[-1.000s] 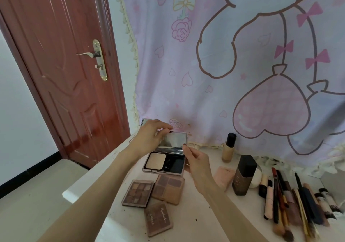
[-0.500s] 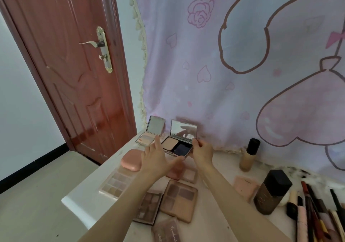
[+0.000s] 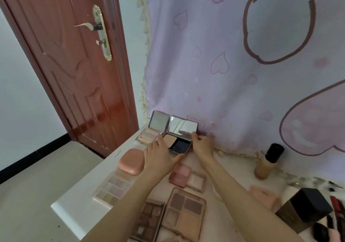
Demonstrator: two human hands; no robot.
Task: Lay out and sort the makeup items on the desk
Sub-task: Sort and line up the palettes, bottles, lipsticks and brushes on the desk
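- Nearest the camera: brown multi-pan eyeshadow palette (image 3: 149, 221) and tan four-pan contour palette (image 3: 184, 213), lying open and flat side by side on the white desk (image 3: 74, 210).
- Just beyond: clear-cased pale eyeshadow palette (image 3: 113, 188) near the desk's left edge, pink blush compact (image 3: 180, 174) touching a small beige powder pan (image 3: 196, 181), closed rounded coral compact (image 3: 131, 160).
- Off to the right: dark square-capped foundation bottle (image 3: 304, 209), beige foundation bottle with black cap (image 3: 267, 160), a blurred cluster of lipsticks and brushes at the frame edge.
- Left hand (image 3: 160, 156) flat, fingers straight and spread, resting against the near-left edge of the open mirrored powder compact (image 3: 178, 138).
- Right hand (image 3: 202, 145) pinching that compact's right corner near the hinge.
- Farthest back: compact set at the desk's rear against the lilac cartoon curtain (image 3: 224, 73), just beside a second open mirrored highlighter compact (image 3: 152, 132).
- Judged well along: palettes grouped left, bottles and sticks right; probably only final squaring of this compact left.
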